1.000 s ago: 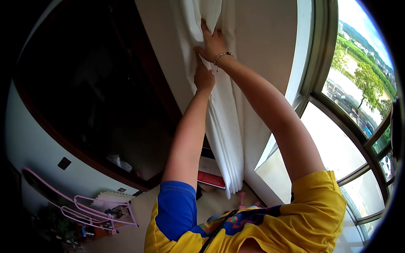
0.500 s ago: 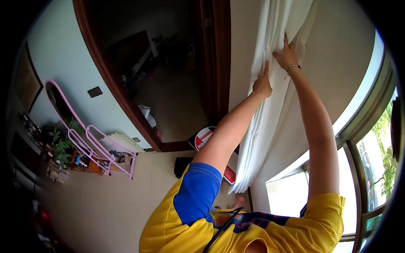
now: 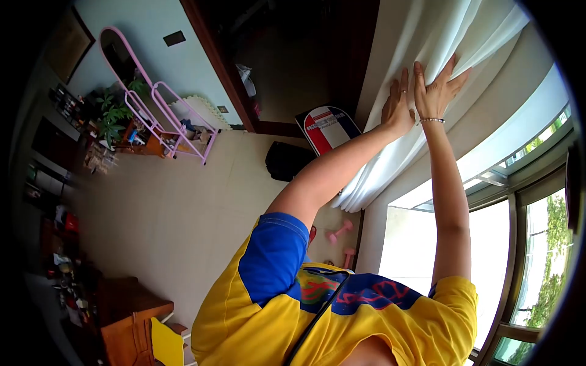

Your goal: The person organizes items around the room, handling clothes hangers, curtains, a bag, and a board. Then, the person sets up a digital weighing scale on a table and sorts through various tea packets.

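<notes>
A long white curtain [image 3: 381, 168] hangs in folds at the upper right, its lower end near the floor. My left hand [image 3: 398, 111] lies against its folds with fingers extended and a ring on one finger. Just to the right, my right hand [image 3: 436, 94], with a beaded bracelet at the wrist, rests on the cloth with its fingers spread. The two hands are close together, thumbs near each other. Neither hand is closed round the fabric.
A pink-framed mirror stand [image 3: 165, 116] and plants [image 3: 110, 116] are at upper left. A red-and-white board [image 3: 326, 131], black bag [image 3: 287, 161] and pink dumbbells [image 3: 339, 232] are on the floor. Windows [image 3: 516, 244] line the right; a wooden chair [image 3: 128, 335] stands lower left.
The view has swung left and down, showing more floor, the dumbbells and the chair. My hands now lie flatter on the curtain, and the fingers of my right hand have spread apart.
</notes>
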`<action>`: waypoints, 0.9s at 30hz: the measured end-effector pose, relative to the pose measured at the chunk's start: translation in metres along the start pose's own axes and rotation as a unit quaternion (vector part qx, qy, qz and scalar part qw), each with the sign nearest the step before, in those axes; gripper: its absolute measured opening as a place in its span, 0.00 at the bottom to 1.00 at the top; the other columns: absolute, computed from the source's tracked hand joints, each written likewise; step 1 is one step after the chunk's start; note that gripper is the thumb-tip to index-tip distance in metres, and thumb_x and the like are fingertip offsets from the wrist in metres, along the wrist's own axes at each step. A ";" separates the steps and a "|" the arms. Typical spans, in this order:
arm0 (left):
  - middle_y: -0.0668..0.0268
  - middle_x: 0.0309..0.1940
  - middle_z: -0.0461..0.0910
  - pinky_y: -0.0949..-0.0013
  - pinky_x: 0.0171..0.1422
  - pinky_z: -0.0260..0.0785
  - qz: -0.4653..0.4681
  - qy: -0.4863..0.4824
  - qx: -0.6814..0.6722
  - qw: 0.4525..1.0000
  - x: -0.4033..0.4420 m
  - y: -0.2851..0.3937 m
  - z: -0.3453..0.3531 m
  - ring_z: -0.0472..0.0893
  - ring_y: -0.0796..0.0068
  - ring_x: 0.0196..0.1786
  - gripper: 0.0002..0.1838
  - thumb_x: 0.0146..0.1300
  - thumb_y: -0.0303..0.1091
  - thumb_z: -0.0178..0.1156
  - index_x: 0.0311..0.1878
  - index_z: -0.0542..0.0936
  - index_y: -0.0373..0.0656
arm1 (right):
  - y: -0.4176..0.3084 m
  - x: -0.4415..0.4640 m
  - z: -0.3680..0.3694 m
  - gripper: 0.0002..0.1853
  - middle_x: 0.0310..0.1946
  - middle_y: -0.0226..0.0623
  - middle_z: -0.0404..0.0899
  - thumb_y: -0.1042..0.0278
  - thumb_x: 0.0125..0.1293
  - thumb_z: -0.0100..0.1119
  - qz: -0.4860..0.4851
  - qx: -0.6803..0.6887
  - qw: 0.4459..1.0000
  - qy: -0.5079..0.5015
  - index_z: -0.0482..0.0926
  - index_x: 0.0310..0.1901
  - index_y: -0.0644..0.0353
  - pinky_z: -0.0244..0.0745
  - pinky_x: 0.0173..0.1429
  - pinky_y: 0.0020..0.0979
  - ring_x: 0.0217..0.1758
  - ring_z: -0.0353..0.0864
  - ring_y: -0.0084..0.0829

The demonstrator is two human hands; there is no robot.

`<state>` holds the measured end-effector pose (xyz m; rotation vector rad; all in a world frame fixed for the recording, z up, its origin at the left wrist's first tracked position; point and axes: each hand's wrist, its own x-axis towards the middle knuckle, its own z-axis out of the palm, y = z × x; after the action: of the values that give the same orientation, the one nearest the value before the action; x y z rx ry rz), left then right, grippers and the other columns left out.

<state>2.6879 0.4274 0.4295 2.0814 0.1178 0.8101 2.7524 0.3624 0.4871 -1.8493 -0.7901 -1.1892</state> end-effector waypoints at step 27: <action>0.41 0.68 0.54 0.58 0.67 0.65 -0.285 -0.318 0.194 0.883 -0.418 -0.170 -0.278 0.67 0.45 0.66 0.45 0.53 0.39 0.68 0.71 0.55 0.38 | -0.244 -0.358 0.003 0.23 0.64 0.49 0.65 0.65 0.53 0.66 0.027 0.028 0.955 -0.295 0.75 0.52 0.59 0.59 0.68 0.47 0.69 0.60 0.52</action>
<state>2.2321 0.5744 0.2018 2.3885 0.5346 -0.2930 2.4219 0.4561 0.2229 -2.1886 -1.0692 -0.5615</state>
